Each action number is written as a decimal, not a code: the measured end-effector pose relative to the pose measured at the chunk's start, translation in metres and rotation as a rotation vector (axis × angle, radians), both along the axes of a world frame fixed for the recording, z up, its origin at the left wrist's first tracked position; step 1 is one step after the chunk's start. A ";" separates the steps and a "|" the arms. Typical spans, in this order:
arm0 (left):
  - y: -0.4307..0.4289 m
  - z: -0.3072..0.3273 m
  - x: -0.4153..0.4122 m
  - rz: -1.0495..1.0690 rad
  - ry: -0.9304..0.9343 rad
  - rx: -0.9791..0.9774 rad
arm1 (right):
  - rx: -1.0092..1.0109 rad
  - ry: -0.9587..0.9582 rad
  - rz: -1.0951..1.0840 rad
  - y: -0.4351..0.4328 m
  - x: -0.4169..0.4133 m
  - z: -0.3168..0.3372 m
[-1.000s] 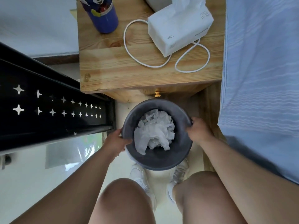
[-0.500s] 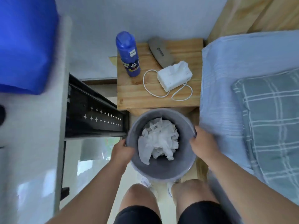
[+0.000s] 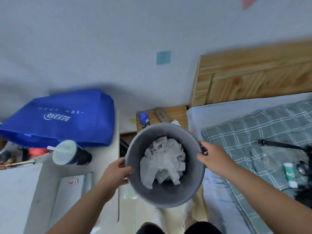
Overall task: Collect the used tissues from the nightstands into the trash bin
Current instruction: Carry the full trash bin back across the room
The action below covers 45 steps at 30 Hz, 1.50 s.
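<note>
Beside the bed (image 3: 253,149), left hand (image 3: 116,173) and right hand (image 3: 214,157) clamp opposite rims of the grey trash bin (image 3: 194,179) between them, crumpled tissues (image 3: 164,159) inside; best carried level.

White label (image 3: 73,181) on the cabinet reads "GL-37".

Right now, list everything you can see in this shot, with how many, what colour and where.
trash bin: 1, grey, centre, held up
tissues: crumpled heap, white, inside the bin
nightstand: 1, wooden, behind the bin
bottle: 1, blue, on the nightstand
bag: 1, blue, left counter
cup: 1, dark with white lid, below the bag
headboard: 1, wooden, upper right
blanket: 1, grey plaid, on the bed
left hand: gripping the bin's left rim
right hand: gripping the right rim
</note>
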<state>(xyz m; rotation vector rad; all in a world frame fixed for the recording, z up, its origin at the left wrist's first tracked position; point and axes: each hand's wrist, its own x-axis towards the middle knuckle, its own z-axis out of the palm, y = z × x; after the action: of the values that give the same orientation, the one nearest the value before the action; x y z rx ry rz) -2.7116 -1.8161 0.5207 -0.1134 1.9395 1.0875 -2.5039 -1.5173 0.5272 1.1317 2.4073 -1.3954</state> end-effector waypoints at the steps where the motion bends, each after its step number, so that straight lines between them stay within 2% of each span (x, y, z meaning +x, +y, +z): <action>1: -0.006 0.011 0.000 0.002 0.006 0.030 | -0.013 0.031 -0.027 -0.007 0.004 0.013; 5: -0.033 0.038 0.002 -0.010 -0.015 0.172 | -0.091 0.147 -0.214 -0.052 0.023 0.049; 12: -0.084 0.050 0.023 -0.169 -0.013 0.255 | -0.125 0.100 -0.532 -0.181 0.093 0.059; 19: -0.076 0.084 0.095 -0.600 -0.073 0.269 | -0.129 0.144 -0.889 -0.292 0.224 0.071; 23: -0.059 0.091 0.178 -0.902 -0.097 0.264 | -0.056 0.163 -1.109 -0.372 0.322 0.077; 29: -0.078 0.096 0.356 -1.368 -0.133 0.259 | 0.016 0.192 -1.515 -0.543 0.463 0.080; 32: -0.120 0.095 0.451 -1.577 -0.128 0.247 | 0.024 0.201 -1.715 -0.645 0.518 0.084; 39: -0.281 0.095 0.654 -2.034 -0.224 0.201 | 0.054 0.150 -2.158 -0.896 0.601 0.095; 45: -0.385 0.099 0.775 -2.292 -0.275 0.166 | 0.062 0.151 -2.473 -1.029 0.628 0.102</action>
<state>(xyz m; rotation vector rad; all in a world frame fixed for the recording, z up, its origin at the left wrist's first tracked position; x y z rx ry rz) -1.9371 -2.2015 0.6195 1.5181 0.6293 -0.4024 -1.8755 -2.5465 0.6296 3.9745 -0.3703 -1.0190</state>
